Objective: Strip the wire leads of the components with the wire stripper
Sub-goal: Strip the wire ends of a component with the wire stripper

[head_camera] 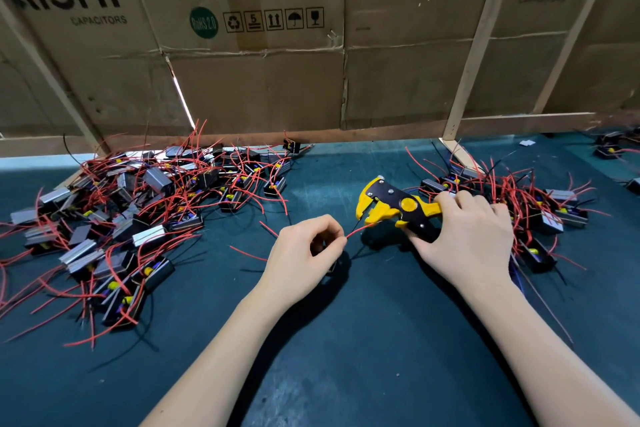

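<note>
My right hand [467,236] grips the handles of a yellow and black wire stripper [391,206], whose jaws point left. My left hand [304,253] pinches a red wire lead [360,229] between thumb and forefinger. The lead's far end reaches the stripper's jaws. The component this lead belongs to is mostly hidden under my left hand. A large heap of components with red and black leads [131,218] lies on the left of the mat. A smaller heap [540,208] lies behind my right hand.
A dark teal mat [346,340] covers the table. Cardboard sheets [259,80] braced by wooden slats [474,55] wall off the back. A few stray components [609,147] sit at the far right edge.
</note>
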The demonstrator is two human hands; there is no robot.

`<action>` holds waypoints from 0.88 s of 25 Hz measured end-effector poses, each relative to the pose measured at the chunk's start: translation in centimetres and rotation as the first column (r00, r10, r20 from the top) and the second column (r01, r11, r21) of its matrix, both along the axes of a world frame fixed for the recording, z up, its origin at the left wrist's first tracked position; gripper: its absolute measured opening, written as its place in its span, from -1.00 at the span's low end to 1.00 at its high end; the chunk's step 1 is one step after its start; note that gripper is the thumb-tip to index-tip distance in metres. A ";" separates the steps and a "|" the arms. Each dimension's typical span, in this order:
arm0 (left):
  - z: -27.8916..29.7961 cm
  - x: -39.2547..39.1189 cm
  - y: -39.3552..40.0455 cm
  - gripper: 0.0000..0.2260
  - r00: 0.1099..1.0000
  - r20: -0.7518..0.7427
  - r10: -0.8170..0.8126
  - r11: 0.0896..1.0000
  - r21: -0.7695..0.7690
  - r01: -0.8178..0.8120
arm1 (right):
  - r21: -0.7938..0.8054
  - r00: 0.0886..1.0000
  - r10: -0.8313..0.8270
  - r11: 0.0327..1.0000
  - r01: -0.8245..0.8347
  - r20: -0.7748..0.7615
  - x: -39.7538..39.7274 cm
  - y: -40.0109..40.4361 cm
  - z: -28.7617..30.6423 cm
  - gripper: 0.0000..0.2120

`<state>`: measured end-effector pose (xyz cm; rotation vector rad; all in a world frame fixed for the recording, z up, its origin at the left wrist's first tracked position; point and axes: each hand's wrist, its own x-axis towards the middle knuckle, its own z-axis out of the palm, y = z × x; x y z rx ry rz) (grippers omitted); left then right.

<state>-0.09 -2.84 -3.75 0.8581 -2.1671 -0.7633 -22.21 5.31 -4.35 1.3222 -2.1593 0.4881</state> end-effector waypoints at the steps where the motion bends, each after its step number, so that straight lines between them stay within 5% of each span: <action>1: 0.0 0.0 0.0 -0.88 1.000 -0.007 0.003 1.000 0.001 -0.003 | -0.007 1.000 -0.028 1.000 0.028 -0.003 -0.3 0.0 -0.1 -0.45; 10: -0.8 -0.4 -0.3 -0.93 0.998 0.006 0.065 0.998 -0.005 -0.065 | -0.070 0.989 -0.112 0.990 0.120 0.099 -1.2 -0.2 -0.5 -0.44; 22: -0.6 -1.0 -0.2 -0.90 0.995 0.016 0.095 0.995 -0.008 -0.095 | -0.046 0.998 0.019 0.999 -0.017 0.061 0.7 -0.8 -0.3 -0.48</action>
